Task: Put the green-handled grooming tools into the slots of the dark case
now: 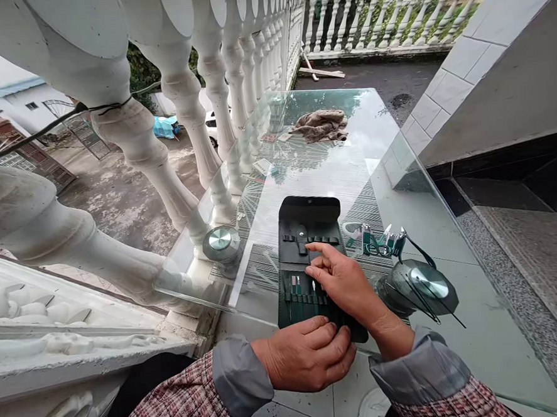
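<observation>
So there's a black tool case [310, 219] lying open and flat on the glass table [351, 160], near the front edge, right in front of the person. The left hand [306, 354] is down at the near end of the case, its grip curled shut on that bottom edge. The right hand [344, 283] lies across the middle of the case, grip loose and not closed around anything, fingertips pressing on the strip between the upper and lower rows of loops. A few small tools [298, 289] sit in the lower loops, just left of that hand.

A little pile of loose clippers and scissors [377, 240] sits just to the right of the case on the glass. At the far end of the table there's a crumpled rag [321, 125]. A white stone railing [182, 101] runs along the left side.
</observation>
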Demonstrator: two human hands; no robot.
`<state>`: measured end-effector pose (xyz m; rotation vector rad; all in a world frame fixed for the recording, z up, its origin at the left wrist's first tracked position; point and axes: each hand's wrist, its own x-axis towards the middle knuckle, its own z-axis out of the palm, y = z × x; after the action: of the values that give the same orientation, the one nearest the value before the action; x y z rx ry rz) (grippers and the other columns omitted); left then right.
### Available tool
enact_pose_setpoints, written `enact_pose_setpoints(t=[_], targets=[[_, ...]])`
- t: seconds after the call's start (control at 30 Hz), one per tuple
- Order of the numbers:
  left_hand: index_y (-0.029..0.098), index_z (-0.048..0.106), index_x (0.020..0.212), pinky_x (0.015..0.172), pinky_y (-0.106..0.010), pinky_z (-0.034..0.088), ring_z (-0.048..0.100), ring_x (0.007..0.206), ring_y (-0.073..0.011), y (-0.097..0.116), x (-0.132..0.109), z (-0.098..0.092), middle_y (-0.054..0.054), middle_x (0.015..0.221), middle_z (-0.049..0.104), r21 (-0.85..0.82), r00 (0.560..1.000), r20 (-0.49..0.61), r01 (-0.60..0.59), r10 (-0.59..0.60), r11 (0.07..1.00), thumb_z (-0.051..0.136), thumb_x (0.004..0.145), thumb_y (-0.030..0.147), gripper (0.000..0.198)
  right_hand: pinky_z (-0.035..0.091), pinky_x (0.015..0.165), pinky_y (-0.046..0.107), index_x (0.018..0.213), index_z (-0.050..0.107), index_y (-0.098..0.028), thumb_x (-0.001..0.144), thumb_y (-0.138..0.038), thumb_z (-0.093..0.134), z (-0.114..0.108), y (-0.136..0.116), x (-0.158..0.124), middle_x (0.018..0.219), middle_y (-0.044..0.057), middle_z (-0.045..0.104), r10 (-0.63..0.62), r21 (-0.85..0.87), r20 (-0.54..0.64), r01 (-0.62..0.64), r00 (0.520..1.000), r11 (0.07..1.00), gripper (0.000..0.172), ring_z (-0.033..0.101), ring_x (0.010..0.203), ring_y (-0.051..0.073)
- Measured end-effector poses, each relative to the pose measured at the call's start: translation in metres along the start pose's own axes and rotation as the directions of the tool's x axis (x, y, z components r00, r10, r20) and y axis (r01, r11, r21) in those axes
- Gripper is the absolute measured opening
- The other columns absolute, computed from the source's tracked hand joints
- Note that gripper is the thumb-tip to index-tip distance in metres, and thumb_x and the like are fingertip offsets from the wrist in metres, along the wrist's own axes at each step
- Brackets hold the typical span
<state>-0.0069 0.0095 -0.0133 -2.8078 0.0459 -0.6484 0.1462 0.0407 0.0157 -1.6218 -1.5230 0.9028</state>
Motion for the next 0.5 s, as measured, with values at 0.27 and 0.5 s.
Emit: enact_pose_setpoints(t=[0.27, 0.5], targets=[[0.01, 0.058, 0.113, 0.093, -0.034, 0.046, 0.059, 0.097, -0.0184, 0.001, -0.001, 0.001, -0.013, 0.115, 0.059, 0.011, 1.0, 0.013, -0.001, 0.001, 1.0, 0.044, 0.091, 0.019, 0.028, 0.044, 0.075, 0.033, 0.1, 0.06, -0.02, 0.084, -0.026, 0.046, -0.003, 0.008, 0.001, 0.086, 0.005, 0.063, -0.222, -0.317, -0.071, 0.189, 0.972, 0.929, 0.022, 0.057, 0.08, 0.019], [0.01, 0.058, 0.113, 0.096, -0.034, 0.045, 0.059, 0.098, -0.0184, 0.0, -0.001, 0.001, -0.012, 0.115, 0.06, 0.019, 1.0, -0.004, -0.01, 0.01, 1.0, 0.044, 0.091, 0.019, 0.028, 0.044, 0.072, 0.03, 0.082, 0.064, -0.022, 0.087, -0.025, 0.045, -0.003, 0.01, -0.001, 0.085, 0.005, 0.058, -0.394, -0.457, 0.089, 0.389, 0.915, 0.8, 0.021, 0.053, 0.08, 0.016]])
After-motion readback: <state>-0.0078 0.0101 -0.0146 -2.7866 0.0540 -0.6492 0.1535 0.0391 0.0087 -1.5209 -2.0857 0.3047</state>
